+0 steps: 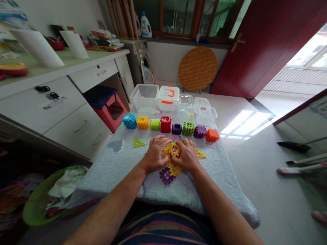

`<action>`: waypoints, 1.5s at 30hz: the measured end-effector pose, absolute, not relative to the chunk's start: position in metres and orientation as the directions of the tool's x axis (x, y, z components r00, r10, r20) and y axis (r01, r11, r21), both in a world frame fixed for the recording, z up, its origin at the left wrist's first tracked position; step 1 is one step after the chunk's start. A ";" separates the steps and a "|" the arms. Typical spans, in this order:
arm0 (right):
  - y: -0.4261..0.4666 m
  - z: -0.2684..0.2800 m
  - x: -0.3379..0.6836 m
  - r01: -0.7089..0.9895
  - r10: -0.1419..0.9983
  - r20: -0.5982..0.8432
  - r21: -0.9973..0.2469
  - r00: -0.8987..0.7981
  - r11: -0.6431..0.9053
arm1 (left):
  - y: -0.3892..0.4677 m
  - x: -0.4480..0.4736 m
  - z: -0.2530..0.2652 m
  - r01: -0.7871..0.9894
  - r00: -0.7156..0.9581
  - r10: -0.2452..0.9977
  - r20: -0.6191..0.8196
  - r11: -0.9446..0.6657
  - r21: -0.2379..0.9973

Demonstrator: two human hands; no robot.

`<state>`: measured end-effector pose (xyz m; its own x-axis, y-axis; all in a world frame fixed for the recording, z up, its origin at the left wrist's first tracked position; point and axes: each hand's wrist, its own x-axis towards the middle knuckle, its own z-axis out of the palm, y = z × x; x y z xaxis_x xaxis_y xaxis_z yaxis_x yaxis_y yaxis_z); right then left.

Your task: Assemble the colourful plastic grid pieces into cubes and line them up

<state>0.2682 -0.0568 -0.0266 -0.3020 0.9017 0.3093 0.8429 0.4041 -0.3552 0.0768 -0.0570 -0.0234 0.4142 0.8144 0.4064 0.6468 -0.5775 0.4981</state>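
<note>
Both hands meet over a cluster of yellow interlocking plastic panels on the cloth-covered table. My left hand (156,153) curls around the left side, with its thumb pointing inward. My right hand (188,154) grips the yellow lattice panel (175,148) from the right, fingers bent over its edge. Partly covered by the hands, other yellow pieces lie beneath. Just below them are a yellow window panel (175,169) and a purple panel (166,176), overlapping. A yellow triangle piece (201,154) lies right of my right hand, and a green triangle piece (138,142) lies farther left.
Beyond my hands runs a row of stacked panels: blue (129,121), yellow (142,123), red (166,124), green (188,129), purple (200,132) and orange (212,135). Behind stand an open clear bin (144,97) and a lidded box (169,98). A red stool (112,110) stands left.
</note>
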 end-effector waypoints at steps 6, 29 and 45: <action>-0.056 -0.026 0.279 0.794 0.894 0.247 -0.414 -0.374 0.446 | -0.057 0.079 -0.029 0.634 0.471 0.792 0.389 -0.610 0.475; -0.052 -0.026 0.290 0.731 0.885 0.220 -0.501 -0.411 0.464 | -0.050 0.079 -0.037 0.604 0.481 0.805 0.346 -0.591 0.535; -0.054 -0.030 0.290 0.675 0.856 0.301 -0.528 -0.419 0.516 | -0.050 0.081 -0.035 0.594 0.492 0.782 0.384 -0.623 0.508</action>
